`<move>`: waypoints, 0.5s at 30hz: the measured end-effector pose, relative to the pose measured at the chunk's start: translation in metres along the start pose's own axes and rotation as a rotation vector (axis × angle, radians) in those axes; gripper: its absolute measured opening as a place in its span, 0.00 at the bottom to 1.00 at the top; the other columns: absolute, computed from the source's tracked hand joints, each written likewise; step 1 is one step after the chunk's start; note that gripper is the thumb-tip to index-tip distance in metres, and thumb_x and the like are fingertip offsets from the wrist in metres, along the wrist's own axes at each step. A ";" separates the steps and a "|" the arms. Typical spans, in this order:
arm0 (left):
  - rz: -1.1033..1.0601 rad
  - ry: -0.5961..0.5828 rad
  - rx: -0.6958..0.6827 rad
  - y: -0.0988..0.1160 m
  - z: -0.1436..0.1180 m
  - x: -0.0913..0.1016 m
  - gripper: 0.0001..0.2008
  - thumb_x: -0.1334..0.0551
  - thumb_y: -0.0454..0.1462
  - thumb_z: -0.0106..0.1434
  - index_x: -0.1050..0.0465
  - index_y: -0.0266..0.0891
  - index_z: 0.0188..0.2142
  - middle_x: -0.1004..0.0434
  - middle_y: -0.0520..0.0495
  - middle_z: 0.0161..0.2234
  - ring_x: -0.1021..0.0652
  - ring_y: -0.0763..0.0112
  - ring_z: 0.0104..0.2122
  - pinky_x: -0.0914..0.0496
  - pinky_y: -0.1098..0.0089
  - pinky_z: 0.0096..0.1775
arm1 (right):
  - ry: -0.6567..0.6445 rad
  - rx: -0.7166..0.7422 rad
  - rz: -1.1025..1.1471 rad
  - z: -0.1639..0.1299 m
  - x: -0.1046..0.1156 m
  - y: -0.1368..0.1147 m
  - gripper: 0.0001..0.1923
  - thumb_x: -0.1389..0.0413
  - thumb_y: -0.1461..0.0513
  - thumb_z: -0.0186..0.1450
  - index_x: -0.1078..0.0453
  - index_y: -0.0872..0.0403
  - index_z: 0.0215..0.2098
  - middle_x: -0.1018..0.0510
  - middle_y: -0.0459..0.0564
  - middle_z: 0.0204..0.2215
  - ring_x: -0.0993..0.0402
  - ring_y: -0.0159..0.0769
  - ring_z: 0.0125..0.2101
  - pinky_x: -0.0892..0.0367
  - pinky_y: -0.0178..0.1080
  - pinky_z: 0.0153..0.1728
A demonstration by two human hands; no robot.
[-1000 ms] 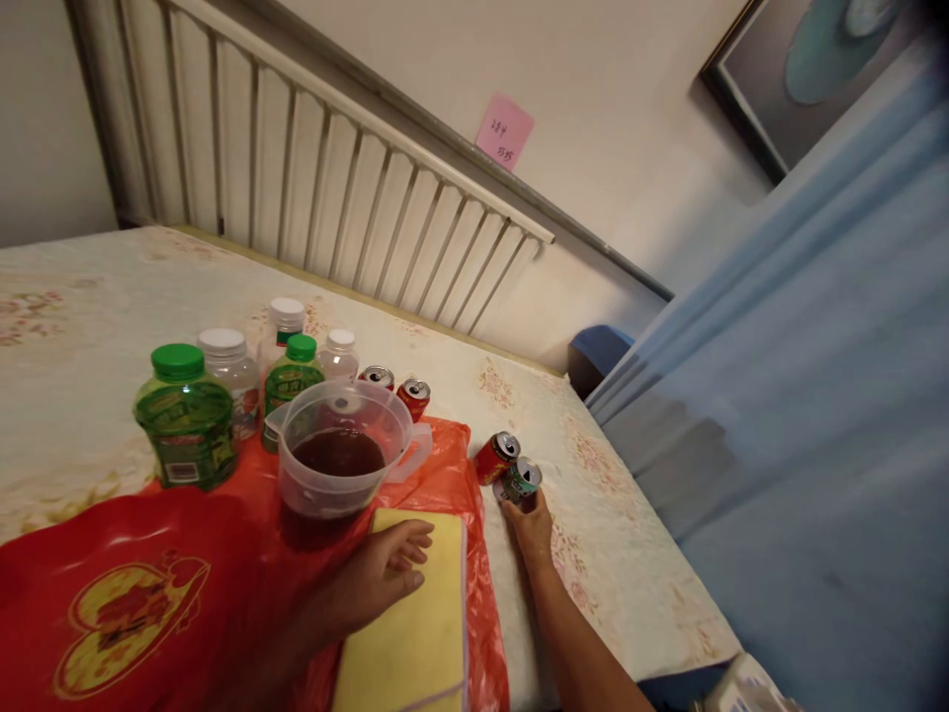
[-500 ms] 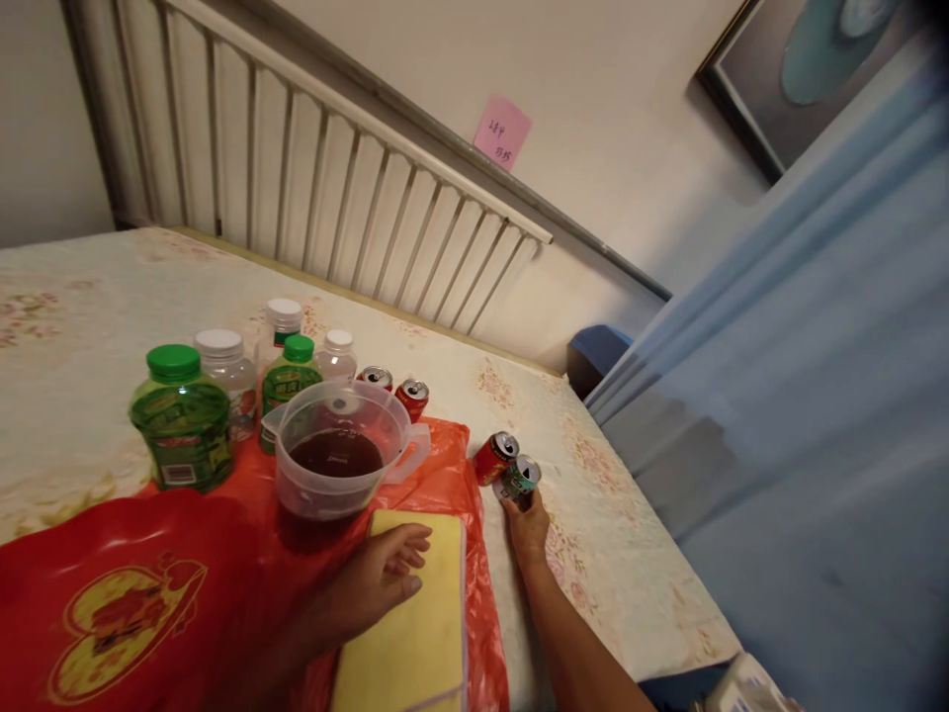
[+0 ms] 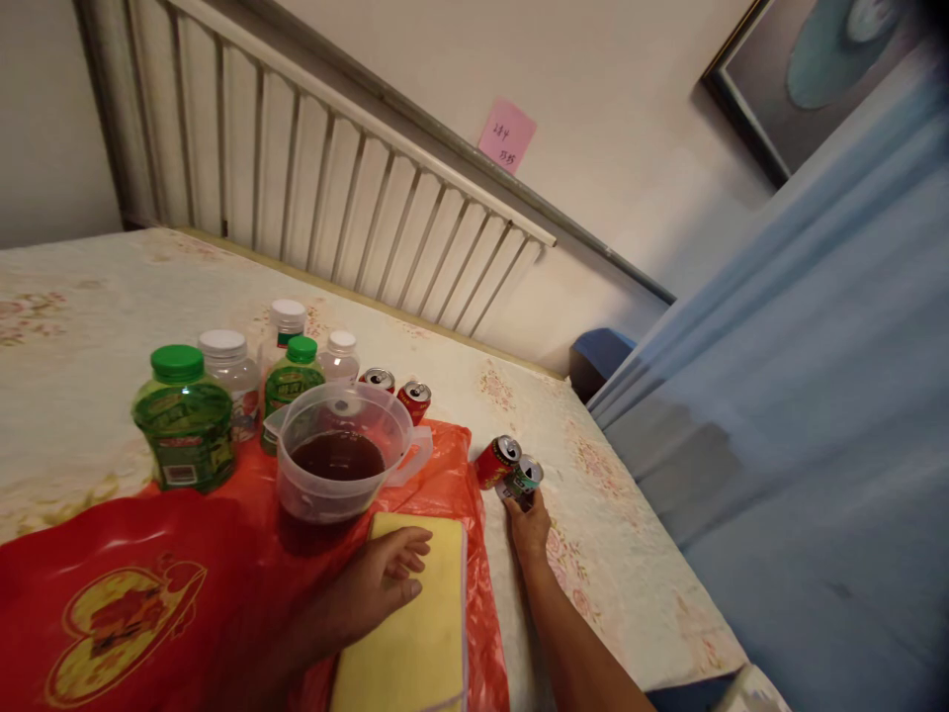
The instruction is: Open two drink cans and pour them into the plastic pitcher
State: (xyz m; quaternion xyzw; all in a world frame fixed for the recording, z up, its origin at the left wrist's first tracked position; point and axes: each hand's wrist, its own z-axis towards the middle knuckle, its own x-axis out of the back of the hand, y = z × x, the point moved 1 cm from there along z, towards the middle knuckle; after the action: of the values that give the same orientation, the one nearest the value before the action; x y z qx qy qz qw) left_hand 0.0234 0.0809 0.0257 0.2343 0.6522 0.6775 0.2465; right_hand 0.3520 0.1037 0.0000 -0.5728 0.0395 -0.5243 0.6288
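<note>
My right hand (image 3: pixel 530 522) grips the lower part of a green-and-white drink can (image 3: pixel 525 479), which stands against a red drink can (image 3: pixel 496 461) on the floral cloth. Its top is opened. My left hand (image 3: pixel 389 581) hovers over a folded yellow cloth (image 3: pixel 426 633), fingers loosely bent and apart, with nothing in it. Beyond that hand stands a clear plastic measuring jug (image 3: pixel 326 504) holding dark brown liquid, its handle pointing right. A red plastic sheet (image 3: pixel 437 465) lies under the jug and the yellow cloth.
Left of the jug are green-capped bottles (image 3: pixel 183 425) and white-capped clear jars (image 3: pixel 233 381). More red cans (image 3: pixel 413 400) stand behind it. A red tray (image 3: pixel 44 564) with a gold heart print fills the lower left. A blue curtain (image 3: pixel 778 415) hangs at right.
The view has shifted very slightly. My right hand stays on the green-and-white can, and my left hand keeps its place over the yellow cloth.
</note>
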 end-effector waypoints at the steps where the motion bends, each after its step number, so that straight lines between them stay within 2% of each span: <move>1: 0.001 0.001 0.002 0.001 0.000 0.000 0.28 0.39 0.41 0.56 0.35 0.39 0.56 0.25 0.37 0.52 0.24 0.57 0.49 0.29 0.58 0.51 | 0.000 -0.001 -0.001 0.001 0.000 0.001 0.28 0.41 0.53 0.51 0.26 0.56 0.49 0.16 0.54 0.38 0.21 0.49 0.36 0.31 0.42 0.38; 15: 0.006 -0.011 -0.012 -0.003 0.001 0.000 0.27 0.39 0.40 0.57 0.36 0.38 0.57 0.25 0.36 0.52 0.23 0.57 0.49 0.29 0.57 0.51 | -0.001 0.009 -0.017 0.007 -0.006 0.008 0.28 0.41 0.52 0.52 0.27 0.55 0.49 0.17 0.55 0.40 0.21 0.49 0.37 0.32 0.41 0.38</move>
State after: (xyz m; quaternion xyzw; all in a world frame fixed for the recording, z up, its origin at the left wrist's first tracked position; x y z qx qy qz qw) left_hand 0.0236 0.0815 0.0226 0.2387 0.6459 0.6809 0.2494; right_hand 0.3590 0.1109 -0.0066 -0.5708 0.0319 -0.5295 0.6267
